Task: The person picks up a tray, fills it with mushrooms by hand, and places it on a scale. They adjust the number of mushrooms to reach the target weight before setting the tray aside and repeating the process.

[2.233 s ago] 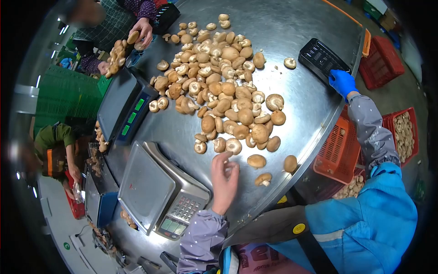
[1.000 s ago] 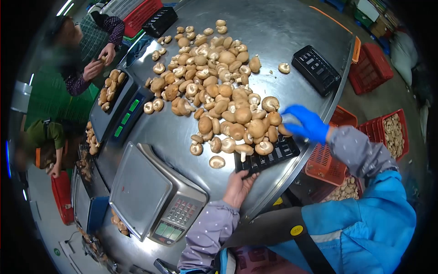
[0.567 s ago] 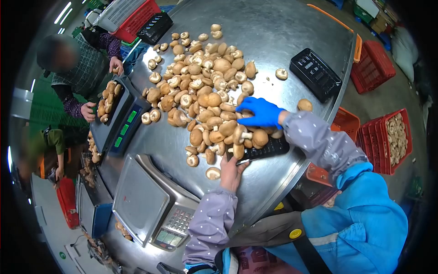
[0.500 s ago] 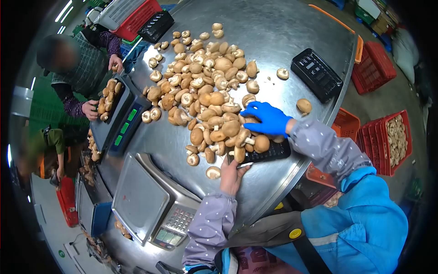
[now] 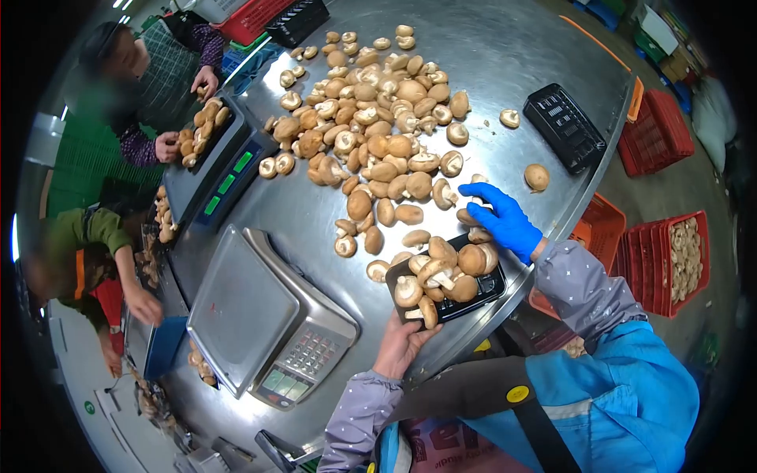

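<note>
My left hand (image 5: 404,344), bare, grips the near left corner of a black plastic tray (image 5: 465,313). Several brown shiitake mushrooms (image 5: 438,271) lie heaped in that tray, some stem up. My right hand (image 5: 506,223), in a blue glove, is just beyond the tray's right end, its fingers curled about a mushroom (image 5: 479,203) that they partly cover. Other mushrooms touch or lie close to these fingers. Past both hands spreads a large pile of shiitake mushrooms (image 5: 378,118) on the metal table (image 5: 331,229).
A silver scale (image 5: 244,307) stands to the left. Behind it, a co-worker's hands (image 5: 167,147) are at a mushroom tray on a black scale (image 5: 229,169). Another person's hand (image 5: 144,306) reaches in at far left. A second black tray (image 5: 564,126) lies right; red crates (image 5: 654,134) stand beyond the table edge.
The tray, earlier mostly hidden under mushrooms and my right hand, now shows heaped with mushrooms at the pile's near edge. My right hand has moved right and down, off the tray.
</note>
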A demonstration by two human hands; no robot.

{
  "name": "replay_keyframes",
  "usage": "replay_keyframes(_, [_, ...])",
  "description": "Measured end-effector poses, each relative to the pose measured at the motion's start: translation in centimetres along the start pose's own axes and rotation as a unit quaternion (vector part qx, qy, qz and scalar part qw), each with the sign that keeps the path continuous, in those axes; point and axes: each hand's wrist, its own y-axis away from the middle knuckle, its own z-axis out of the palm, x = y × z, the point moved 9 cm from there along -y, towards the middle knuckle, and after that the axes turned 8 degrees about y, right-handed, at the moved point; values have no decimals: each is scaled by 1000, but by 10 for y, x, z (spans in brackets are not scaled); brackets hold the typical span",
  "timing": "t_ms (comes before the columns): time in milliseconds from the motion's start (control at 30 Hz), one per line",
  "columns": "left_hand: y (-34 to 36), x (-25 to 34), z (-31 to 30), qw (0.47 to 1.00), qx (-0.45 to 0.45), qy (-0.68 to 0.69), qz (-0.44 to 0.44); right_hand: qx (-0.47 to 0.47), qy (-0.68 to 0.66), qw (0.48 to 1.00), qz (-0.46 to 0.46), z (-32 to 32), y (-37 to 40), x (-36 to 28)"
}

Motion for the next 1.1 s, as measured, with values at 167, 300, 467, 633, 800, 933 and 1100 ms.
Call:
replay_keyframes(167, [25, 14, -6, 999, 7, 24, 34, -55, 305, 920, -239, 45, 21, -81])
replay_keyframes(300, [40, 27, -10, 998, -4, 24, 58, -119, 395, 822, -393, 112, 52, -121])
replay_keyframes(467, [63, 54, -20, 994, -8, 48, 98, -79, 66, 965, -242, 104, 43, -160])
replay_keyframes(633, [95, 92, -38, 987, 8, 71, 142, 21, -124, 988, -94, 77, -8, -145])
replay_keyframes(800, [122, 129, -56, 980, 21, 71, 186, -44, -91, 985, -138, 146, -14, -147])
replay_keyframes(933, [147, 169, -76, 970, 15, 56, 237, 0, -90, 987, -136, 162, -28, -152])
replay_keyframes(1100, [182, 235, -122, 940, 99, 15, 326, -72, -107, 988, -85, 187, -32, -129])
